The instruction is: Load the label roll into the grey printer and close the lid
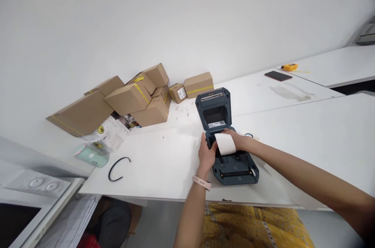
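Note:
A dark blue-grey label printer (237, 175) stands on the table with its lid (216, 113) swung up. Inside its body sits a white paper roll (225, 144). My right hand (236, 138) is wrapped over the roll's right side, some fingers hidden behind it. On the printer's left wall, my left hand (207, 153) has its fingers along the outside and its thumb reaching in to the roll's left edge. How firmly that thumb presses cannot be made out.
Cardboard boxes (129, 99) are piled at the back left. A black headband-like loop (113, 170) and a mint-green container (92, 156) lie left. A dark phone (278, 75) and yellow tape measure (290, 67) rest back right. A white appliance (38, 185) stands front left.

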`<state>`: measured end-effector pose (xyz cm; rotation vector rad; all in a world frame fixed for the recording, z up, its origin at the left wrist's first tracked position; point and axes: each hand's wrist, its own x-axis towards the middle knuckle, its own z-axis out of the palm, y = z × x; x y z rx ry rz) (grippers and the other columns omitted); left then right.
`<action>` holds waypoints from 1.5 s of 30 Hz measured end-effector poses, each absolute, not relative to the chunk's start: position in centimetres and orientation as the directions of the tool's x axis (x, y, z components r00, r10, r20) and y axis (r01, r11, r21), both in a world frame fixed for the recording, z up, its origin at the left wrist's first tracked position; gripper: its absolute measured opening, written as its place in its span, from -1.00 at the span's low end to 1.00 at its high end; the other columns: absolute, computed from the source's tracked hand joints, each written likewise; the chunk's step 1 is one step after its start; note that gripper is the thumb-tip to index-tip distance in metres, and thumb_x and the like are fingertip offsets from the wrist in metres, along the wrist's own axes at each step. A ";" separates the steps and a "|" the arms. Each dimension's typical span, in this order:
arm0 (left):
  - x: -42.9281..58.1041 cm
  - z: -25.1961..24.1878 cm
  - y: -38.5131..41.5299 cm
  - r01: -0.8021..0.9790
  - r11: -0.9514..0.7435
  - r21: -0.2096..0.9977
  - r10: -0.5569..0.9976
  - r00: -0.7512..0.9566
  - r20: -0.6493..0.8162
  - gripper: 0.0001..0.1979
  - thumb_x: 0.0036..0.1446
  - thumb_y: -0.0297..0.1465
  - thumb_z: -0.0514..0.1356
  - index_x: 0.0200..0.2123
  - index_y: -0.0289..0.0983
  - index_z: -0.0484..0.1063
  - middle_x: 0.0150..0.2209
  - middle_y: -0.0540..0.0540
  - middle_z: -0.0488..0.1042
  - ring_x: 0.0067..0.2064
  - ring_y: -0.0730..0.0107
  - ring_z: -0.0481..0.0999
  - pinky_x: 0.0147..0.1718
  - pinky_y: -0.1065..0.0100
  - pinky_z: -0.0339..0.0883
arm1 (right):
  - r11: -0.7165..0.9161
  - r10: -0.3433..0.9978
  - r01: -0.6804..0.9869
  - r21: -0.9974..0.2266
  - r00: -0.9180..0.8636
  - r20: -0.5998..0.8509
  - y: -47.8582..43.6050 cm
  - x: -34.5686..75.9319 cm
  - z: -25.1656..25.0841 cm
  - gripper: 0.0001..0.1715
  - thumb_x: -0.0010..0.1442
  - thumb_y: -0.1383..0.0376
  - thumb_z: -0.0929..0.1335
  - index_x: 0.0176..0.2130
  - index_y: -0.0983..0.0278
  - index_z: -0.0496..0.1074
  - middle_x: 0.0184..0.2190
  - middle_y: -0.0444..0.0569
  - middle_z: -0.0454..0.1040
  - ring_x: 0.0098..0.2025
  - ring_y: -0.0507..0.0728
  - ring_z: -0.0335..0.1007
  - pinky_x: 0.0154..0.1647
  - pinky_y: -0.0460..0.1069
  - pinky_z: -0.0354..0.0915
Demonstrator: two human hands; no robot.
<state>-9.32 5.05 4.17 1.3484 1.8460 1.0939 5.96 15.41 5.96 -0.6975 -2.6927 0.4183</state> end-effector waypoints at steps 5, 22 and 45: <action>-9.1 4.1 3.9 0.479 0.024 0.877 0.940 -0.310 0.143 -0.31 0.29 -0.17 0.14 0.40 -0.24 0.09 0.40 -0.28 0.20 0.40 0.02 0.21 0.34 0.01 0.10 | 0.867 0.457 0.370 -0.334 -0.858 0.234 12.0 9.9 7.6 -0.62 0.10 0.51 0.39 -0.07 0.29 0.56 -0.09 0.14 0.58 -0.01 0.28 0.51 0.09 0.16 0.42; -4.4 2.7 -7.5 0.784 -0.371 0.497 0.753 -0.059 0.656 -0.79 0.15 -0.58 0.23 -0.23 -0.16 0.52 -0.17 -0.05 0.67 0.00 0.14 0.62 0.17 -0.18 0.35 | 0.878 0.466 0.242 -0.413 -0.629 0.622 0.3 13.8 2.2 -0.64 0.35 0.38 0.32 0.07 0.11 0.53 0.08 0.01 0.58 0.17 0.19 0.48 0.15 0.15 0.46; -3.3 1.8 -8.9 0.870 -0.327 0.368 0.724 -0.020 0.690 -0.81 0.24 -0.54 0.18 -0.24 -0.14 0.52 -0.14 -0.09 0.67 0.04 0.13 0.60 0.18 -0.15 0.32 | 0.521 0.840 0.242 -0.819 -0.317 0.440 18.9 7.1 22.1 -0.33 0.50 -0.04 0.04 0.18 0.30 0.40 0.24 0.04 0.40 0.27 0.20 0.31 0.33 0.21 0.18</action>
